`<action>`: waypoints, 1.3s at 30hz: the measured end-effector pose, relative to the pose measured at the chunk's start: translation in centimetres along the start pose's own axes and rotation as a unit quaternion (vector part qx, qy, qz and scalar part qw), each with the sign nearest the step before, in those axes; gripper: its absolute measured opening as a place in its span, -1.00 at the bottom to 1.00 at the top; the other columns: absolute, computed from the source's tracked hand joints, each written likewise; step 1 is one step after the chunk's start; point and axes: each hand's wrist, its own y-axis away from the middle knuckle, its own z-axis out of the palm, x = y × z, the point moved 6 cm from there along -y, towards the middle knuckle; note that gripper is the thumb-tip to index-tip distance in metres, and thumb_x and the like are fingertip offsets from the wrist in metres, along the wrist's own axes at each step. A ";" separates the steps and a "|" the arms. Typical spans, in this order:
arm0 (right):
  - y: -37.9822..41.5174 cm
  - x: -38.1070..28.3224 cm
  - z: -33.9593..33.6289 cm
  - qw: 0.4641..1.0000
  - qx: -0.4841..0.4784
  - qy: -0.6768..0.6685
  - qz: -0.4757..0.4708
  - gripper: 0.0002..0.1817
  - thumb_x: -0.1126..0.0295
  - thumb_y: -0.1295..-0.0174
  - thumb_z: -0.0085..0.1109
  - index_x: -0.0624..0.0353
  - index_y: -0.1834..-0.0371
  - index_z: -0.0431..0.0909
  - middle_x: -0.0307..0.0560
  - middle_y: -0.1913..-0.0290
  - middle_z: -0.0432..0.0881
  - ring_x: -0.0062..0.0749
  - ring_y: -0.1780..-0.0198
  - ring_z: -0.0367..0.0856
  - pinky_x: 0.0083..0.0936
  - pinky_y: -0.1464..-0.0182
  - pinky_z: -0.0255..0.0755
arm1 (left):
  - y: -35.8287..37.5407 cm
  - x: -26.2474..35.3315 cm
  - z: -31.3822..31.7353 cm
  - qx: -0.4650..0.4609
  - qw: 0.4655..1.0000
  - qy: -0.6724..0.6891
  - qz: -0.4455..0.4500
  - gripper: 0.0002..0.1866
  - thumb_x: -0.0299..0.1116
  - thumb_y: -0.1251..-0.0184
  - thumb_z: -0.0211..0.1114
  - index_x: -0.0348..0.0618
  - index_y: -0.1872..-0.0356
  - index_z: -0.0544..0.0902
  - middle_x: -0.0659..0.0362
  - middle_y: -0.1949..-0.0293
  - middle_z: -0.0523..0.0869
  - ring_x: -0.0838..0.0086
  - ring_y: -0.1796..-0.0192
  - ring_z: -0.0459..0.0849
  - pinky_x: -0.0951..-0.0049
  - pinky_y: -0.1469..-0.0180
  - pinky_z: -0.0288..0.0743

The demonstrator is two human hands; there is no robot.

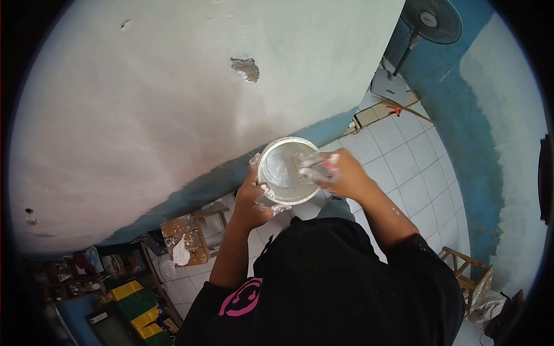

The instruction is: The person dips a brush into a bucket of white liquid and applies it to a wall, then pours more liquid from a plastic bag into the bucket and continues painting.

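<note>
A round, whitish plastic tub [281, 167] is held up in front of my chest, near the painted wall, with white smears inside and on its rim. My left hand [251, 199] is wrapped round the tub's near-left side, its fingers spotted with white paste. Over the tub's right rim, my right hand [349, 173] grips a white-smeared hand tool [314, 167] with a red part, its end over the tub's opening. Motion blurs this tool, so I cannot tell its exact kind. White flecks dot my right forearm.
The wall [173, 98] has a chipped patch [246, 69] above the tub. A spattered wooden stool [183, 239] stands at lower left. A standing fan [428, 20] is at upper right, a wooden frame [470, 274] at lower right. White tiles [398, 155] cover the floor.
</note>
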 end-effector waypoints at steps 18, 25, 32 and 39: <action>-3.7 -5.1 6.3 0.951 -0.098 0.294 -0.015 -0.83 0.50 0.07 0.13 0.24 0.36 0.61 0.17 0.39 0.63 -0.02 0.28 0.66 -0.23 0.19 0.54 | 3.6 1.1 -1.9 0.076 0.997 -0.016 0.002 -0.36 -0.40 0.38 0.56 -0.39 0.10 0.58 -0.36 -0.28 0.22 -0.09 -0.35 0.23 0.17 -0.30 0.19; -4.3 -5.4 10.3 0.910 -0.161 0.317 -0.214 -0.81 0.49 0.02 0.09 0.24 0.31 0.59 0.15 0.32 0.63 -0.05 0.25 0.65 -0.27 0.16 0.54 | 4.0 1.0 -4.1 0.113 0.992 -0.049 0.035 -0.35 -0.36 0.37 0.58 -0.36 0.09 0.59 -0.34 -0.25 0.29 -0.04 -0.32 0.29 0.19 -0.28 0.24; -5.1 -7.7 11.5 0.771 -0.281 0.422 -0.385 -0.86 0.41 0.01 0.09 0.19 0.49 0.63 0.06 0.38 0.65 -0.14 0.31 0.67 -0.29 0.25 0.56 | 4.3 0.6 -5.1 0.065 0.996 -0.044 0.040 -0.54 -0.38 0.39 0.55 -0.40 0.36 0.62 -0.38 -0.24 0.26 -0.12 -0.31 0.27 0.17 -0.26 0.27; -5.9 -8.6 11.4 0.799 -0.265 0.485 -0.238 -0.84 0.33 0.04 0.12 0.16 0.48 0.63 0.02 0.43 0.64 -0.18 0.37 0.67 -0.29 0.36 0.55 | 5.4 0.5 -6.3 0.084 0.995 -0.057 -0.006 -0.44 -0.29 0.46 0.62 -0.33 0.28 0.66 -0.27 -0.24 0.33 -0.04 -0.28 0.35 0.21 -0.19 0.36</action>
